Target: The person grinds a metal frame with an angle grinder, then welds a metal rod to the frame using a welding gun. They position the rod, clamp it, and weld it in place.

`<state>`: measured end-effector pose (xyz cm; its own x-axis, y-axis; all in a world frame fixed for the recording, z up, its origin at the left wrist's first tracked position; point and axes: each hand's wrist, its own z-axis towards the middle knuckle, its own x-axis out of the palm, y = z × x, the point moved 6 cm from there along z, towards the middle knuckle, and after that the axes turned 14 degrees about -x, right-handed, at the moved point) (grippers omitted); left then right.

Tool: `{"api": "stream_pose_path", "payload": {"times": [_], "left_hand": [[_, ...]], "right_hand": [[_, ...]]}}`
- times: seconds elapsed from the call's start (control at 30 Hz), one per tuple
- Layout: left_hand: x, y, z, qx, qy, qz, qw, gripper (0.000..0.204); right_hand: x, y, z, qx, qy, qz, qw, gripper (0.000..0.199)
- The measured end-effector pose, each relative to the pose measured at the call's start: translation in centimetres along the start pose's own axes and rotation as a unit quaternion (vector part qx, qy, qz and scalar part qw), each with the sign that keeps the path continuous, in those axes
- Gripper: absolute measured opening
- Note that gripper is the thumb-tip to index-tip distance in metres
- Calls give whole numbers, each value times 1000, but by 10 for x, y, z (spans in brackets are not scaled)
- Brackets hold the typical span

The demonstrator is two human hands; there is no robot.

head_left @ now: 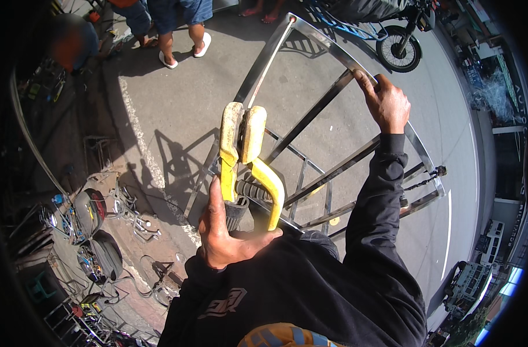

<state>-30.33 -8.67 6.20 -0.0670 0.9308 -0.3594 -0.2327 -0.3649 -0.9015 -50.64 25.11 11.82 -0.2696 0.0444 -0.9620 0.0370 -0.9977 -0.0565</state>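
Observation:
My left hand (pixel 220 234) is wrapped round the black ribbed handle of a yellow welding electrode holder (pixel 269 188), its thumb by the curved lever. Between the worn, pale yellow jaws sits a thin welding rod (pixel 260 82), reaching toward the far corner of a metal frame (pixel 316 111). The frame is built of shiny square tubes with several crossbars. My right hand (pixel 386 105) grips the frame's outer bar, where a crossbar meets it, with the thumb on the near side. A dark clamp-like piece (pixel 421 182) is at the frame's right end.
People stand at the far left, one in white shoes (pixel 202 45). A parked motorcycle (pixel 399 47) is at the far right. Bags (pixel 99 257), cables and loose metal parts crowd the ground at left. Vehicles (pixel 469 286) stand along the road at right.

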Motion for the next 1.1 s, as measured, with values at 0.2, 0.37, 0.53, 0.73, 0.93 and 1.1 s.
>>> {"api": "stream_pose_path", "payload": {"times": [0.2,0.37,0.53,0.73,0.93,1.1], "left_hand": [[1,1,0,-11,9,-12,1000,120],[1,3,-1,-22,18,-24,999,121],[-3,0,-1,10,-30,-20,999,122],[-5,-1,1,18,-41,-1,999,122],[-6,-2,1,13,-31,9,999,122],[-5,-2,2,22,-34,6,999,121]], "right_hand": [[-1,0,-1,2,-7,-5,1000,84],[1,0,0,9,4,-8,1000,85],[-2,2,0,-8,-14,-6,1000,82],[-2,1,0,-6,-9,0,1000,81],[-2,2,-1,-2,-4,0,1000,82],[-2,1,-1,5,2,-2,1000,81]]}}
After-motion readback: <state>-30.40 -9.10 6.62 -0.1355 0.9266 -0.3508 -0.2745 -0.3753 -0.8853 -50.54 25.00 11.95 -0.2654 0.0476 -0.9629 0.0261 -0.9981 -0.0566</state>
